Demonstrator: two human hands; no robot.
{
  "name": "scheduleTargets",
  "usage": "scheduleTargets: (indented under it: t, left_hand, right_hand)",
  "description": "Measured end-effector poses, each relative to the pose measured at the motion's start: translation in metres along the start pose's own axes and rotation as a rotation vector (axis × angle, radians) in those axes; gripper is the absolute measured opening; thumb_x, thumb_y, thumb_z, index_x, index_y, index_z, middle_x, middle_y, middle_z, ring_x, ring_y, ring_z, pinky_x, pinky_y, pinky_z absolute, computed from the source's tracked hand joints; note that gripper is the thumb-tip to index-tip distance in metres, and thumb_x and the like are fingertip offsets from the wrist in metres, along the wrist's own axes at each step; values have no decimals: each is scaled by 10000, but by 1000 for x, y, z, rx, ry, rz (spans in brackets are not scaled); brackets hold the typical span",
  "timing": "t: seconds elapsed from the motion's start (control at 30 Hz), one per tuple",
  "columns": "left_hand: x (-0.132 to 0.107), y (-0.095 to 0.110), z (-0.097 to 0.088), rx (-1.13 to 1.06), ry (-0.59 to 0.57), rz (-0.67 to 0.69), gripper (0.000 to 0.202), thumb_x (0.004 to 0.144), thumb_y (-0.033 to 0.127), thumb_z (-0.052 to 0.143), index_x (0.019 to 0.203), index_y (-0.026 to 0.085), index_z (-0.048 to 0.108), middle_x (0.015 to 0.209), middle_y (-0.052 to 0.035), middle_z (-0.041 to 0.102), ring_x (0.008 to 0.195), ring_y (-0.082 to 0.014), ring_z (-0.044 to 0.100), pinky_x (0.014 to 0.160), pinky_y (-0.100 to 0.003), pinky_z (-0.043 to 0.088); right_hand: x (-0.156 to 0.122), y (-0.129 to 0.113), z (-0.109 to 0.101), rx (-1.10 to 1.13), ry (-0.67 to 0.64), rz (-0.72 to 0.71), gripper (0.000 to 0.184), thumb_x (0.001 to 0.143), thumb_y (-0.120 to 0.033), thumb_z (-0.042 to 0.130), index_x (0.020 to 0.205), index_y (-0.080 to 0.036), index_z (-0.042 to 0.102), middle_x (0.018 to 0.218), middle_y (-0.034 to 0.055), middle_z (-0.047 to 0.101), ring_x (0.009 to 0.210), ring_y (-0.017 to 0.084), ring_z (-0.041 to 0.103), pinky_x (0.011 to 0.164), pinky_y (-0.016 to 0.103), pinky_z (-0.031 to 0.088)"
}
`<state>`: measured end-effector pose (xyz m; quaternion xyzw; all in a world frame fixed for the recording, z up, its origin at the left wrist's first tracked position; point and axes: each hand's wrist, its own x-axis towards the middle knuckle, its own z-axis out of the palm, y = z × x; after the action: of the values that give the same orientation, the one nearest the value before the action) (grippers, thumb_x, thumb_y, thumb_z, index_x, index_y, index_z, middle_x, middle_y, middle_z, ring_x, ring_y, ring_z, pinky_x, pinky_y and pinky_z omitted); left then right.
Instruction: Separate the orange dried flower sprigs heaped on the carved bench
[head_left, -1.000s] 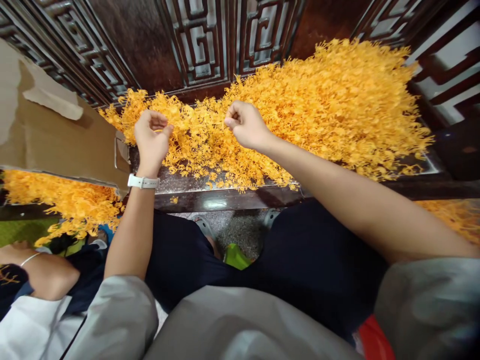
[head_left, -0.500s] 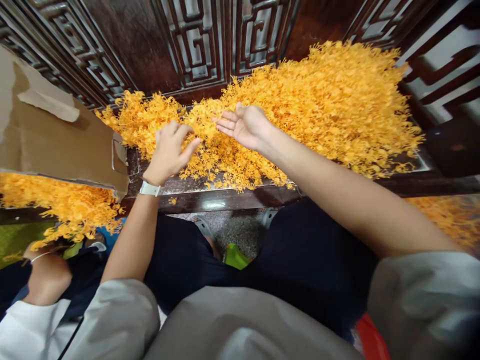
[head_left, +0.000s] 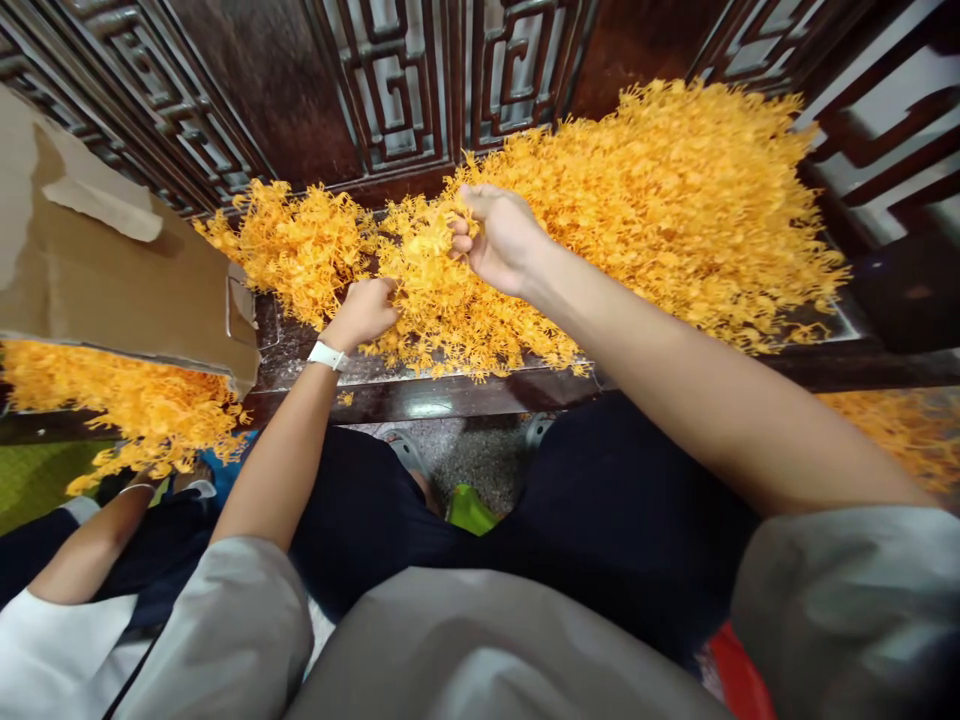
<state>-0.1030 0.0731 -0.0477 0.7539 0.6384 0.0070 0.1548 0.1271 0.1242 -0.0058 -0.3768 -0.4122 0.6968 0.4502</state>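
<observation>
Orange-yellow, spidery plastic-looking flower pieces [head_left: 660,210] lie heaped along a dark wooden bench [head_left: 480,398]. My right hand [head_left: 501,240] is over the middle of the heap, palm turned partly up, its fingers curled around a few of the yellow flower pieces. Lower and to the left, my left hand [head_left: 364,312] has its fingers closed at the edge of the same heap. Its fingertips are partly hidden, so what they hold cannot be made out. A white band circles the left wrist. A smaller clump of flower pieces [head_left: 304,245] sits just beyond that hand.
At the left a torn cardboard box [head_left: 120,270] stands on the bench, with more flower pieces [head_left: 142,405] beside it. A carved wooden lattice [head_left: 394,90] rises behind the heap. Another person's arm [head_left: 94,545] is at lower left. Something green [head_left: 470,508] lies on the floor.
My left hand has moved right and down, its fingers going from spread to closed. My right hand's outstretched fingers have curled around flower pieces. The other person's arm has shifted.
</observation>
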Motion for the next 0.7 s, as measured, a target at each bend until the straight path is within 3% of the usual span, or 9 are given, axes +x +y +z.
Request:
scheduleTargets:
  t: [0.07, 0.23, 0.33, 0.43, 0.57, 0.63, 0.7]
  left_hand:
    - [0, -8, -8, 70, 31, -24, 367, 871, 269, 584, 1168, 155, 768, 1099, -173, 789, 1093, -374, 723, 977, -450, 535]
    - [-13, -48, -36, 194, 283, -190, 432, 908, 259, 507, 1247, 204, 768, 1250, -169, 743, 1214, -367, 668, 1077, -471, 506]
    - [-20, -76, -44, 188, 354, -287, 434, 948, 264, 432, 1183, 215, 794, 1204, -190, 728, 1216, -378, 667, 1109, -511, 491]
    - [-22, -91, -46, 113, 395, -341, 448, 974, 299, 442, 1241, 206, 789, 1258, -216, 713, 1271, -401, 649, 1155, -556, 460]
    - [-23, -71, -48, 41, 359, -377, 578, 1002, 388, 477, 1532, 216, 634, 1444, -241, 642, 1420, -472, 536, 1195, -704, 387]
    - [-27, -45, -47, 41, 429, -350, 639, 1008, 455, 523, 1617, 263, 530, 1600, -230, 526, 1505, -500, 438, 1199, -749, 358]
    - [-31, -9, -41, 7, 564, -211, 604, 1024, 529, 553, 1592, 326, 515, 1639, -175, 499, 1544, -458, 409, 1214, -700, 381]
  right_hand:
    - [1, -9, -5, -26, 21, -39, 370, 1034, -486, 671, 895, -271, 403, 690, -56, 447, 581, 130, 431, 598, 280, 406]
    - [14, -24, -31, -91, 101, -122, 358, 1003, -432, 728, 884, -276, 429, 690, -56, 477, 521, 116, 372, 524, 267, 359]
    - [21, -29, -46, -135, 180, -194, 268, 1038, -331, 663, 866, -261, 470, 716, -32, 511, 546, 107, 428, 499, 246, 287]
    - [21, -32, -52, -144, 173, -212, 246, 1039, -309, 659, 860, -250, 500, 731, -22, 553, 548, 97, 457, 491, 235, 246]
    - [10, -35, -43, -98, 83, -70, 266, 1015, -339, 706, 871, -256, 498, 721, -26, 600, 477, 91, 386, 462, 232, 290]
    - [3, -34, -31, -69, 49, -46, 273, 1023, -345, 709, 881, -256, 493, 717, -30, 590, 483, 95, 410, 468, 234, 344]
    - [-4, -29, -17, -48, 32, -61, 291, 1043, -359, 703, 885, -255, 482, 721, -33, 566, 520, 104, 464, 493, 238, 391]
